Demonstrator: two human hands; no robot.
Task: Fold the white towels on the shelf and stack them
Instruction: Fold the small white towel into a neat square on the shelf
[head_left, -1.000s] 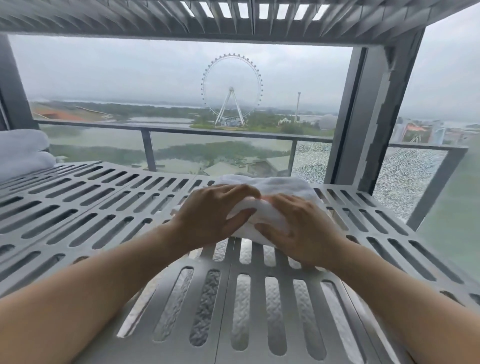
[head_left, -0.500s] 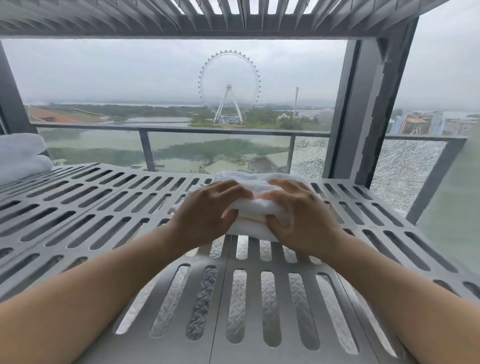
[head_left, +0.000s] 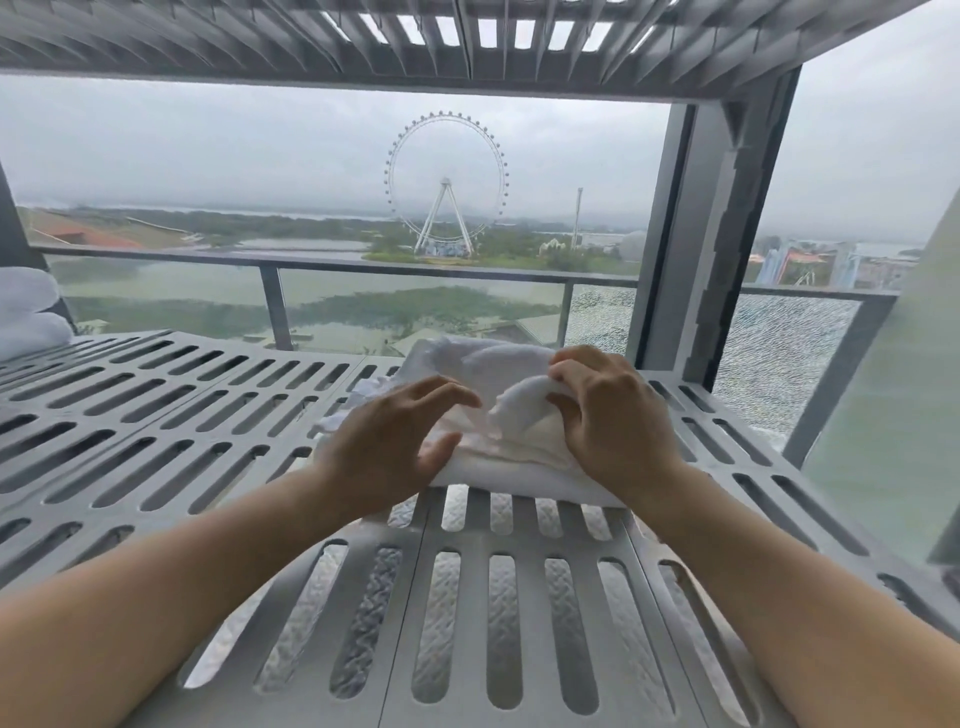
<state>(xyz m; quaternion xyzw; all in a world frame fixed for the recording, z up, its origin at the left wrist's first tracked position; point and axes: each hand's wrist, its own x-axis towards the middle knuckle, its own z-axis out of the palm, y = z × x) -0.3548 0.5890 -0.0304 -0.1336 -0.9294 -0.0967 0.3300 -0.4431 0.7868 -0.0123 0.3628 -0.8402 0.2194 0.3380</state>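
Observation:
A crumpled white towel (head_left: 483, 374) lies on the grey slotted metal shelf (head_left: 156, 415), a little right of centre. My right hand (head_left: 608, 421) pinches a raised fold of the towel between thumb and fingers, lifted off the rest of the cloth. My left hand (head_left: 395, 441) hovers over the towel's left side with fingers spread and loosely bent, the thumb touching the lower edge. Two folded white towels (head_left: 28, 312) sit stacked at the far left edge of the shelf.
A second slotted shelf (head_left: 467, 47) hangs close overhead. A grey upright post (head_left: 717, 234) stands at the back right. Behind the shelf is a window with a railing (head_left: 311, 267). White textured cloth shows through the slots below.
Both hands were pressing flat on the towel. Now my right hand has lifted a fold of it and my left hand has opened and risen off the cloth.

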